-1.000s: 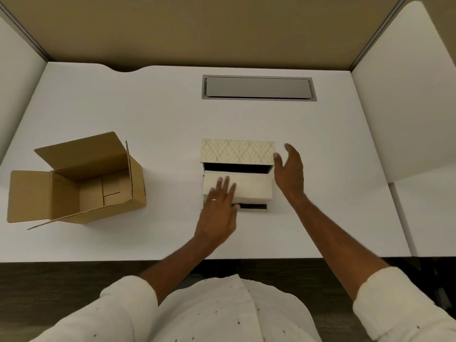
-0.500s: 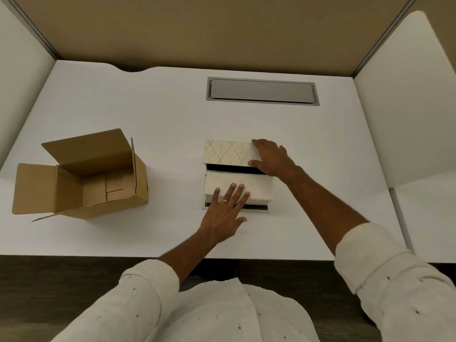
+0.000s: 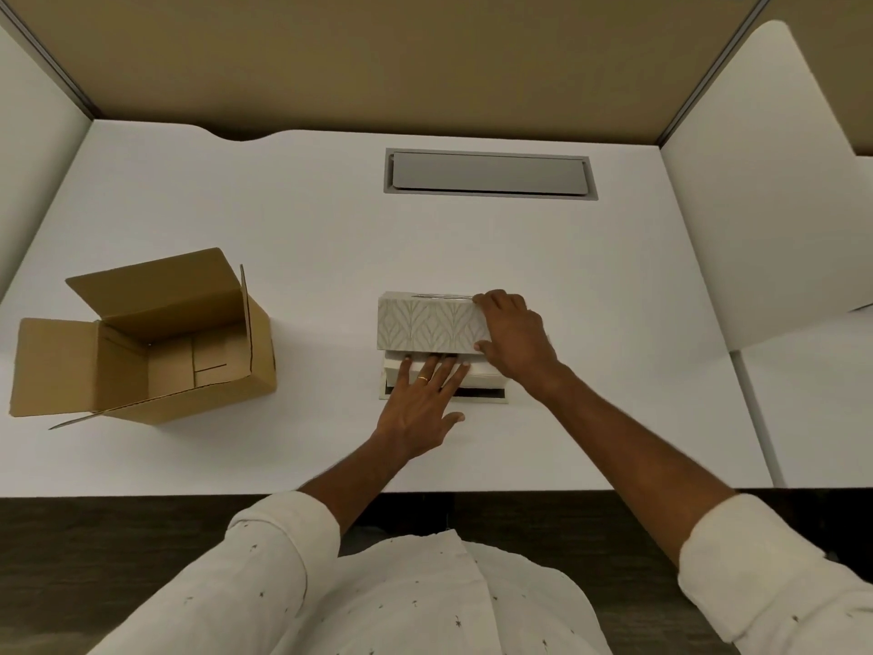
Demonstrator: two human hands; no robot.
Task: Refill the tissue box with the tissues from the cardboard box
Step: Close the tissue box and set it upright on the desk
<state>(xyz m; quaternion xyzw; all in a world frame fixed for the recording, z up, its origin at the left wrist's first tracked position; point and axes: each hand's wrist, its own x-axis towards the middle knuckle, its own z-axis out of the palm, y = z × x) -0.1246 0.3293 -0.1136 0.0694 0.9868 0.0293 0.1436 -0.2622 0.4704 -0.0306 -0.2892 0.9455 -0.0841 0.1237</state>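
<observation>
A leaf-patterned tissue box cover (image 3: pixel 427 326) is tilted up over its base at the middle of the white desk (image 3: pixel 293 219). My right hand (image 3: pixel 512 340) grips the cover's right end. A white stack of tissues (image 3: pixel 477 375) lies in the base under it, partly hidden by the cover. My left hand (image 3: pixel 423 404) lies flat with spread fingers pressing on the tissues. The brown cardboard box (image 3: pixel 141 342) stands open at the left, and its inside looks empty.
A grey cable-tray lid (image 3: pixel 489 173) is set into the desk at the back. White side panels (image 3: pixel 756 182) and a tan back partition (image 3: pixel 378 59) enclose the desk. The desk's front edge runs just above my lap.
My right hand moved from beside the box onto the patterned cover and swung it up and toward me over the tissues. My left hand stayed pressing on the stack.
</observation>
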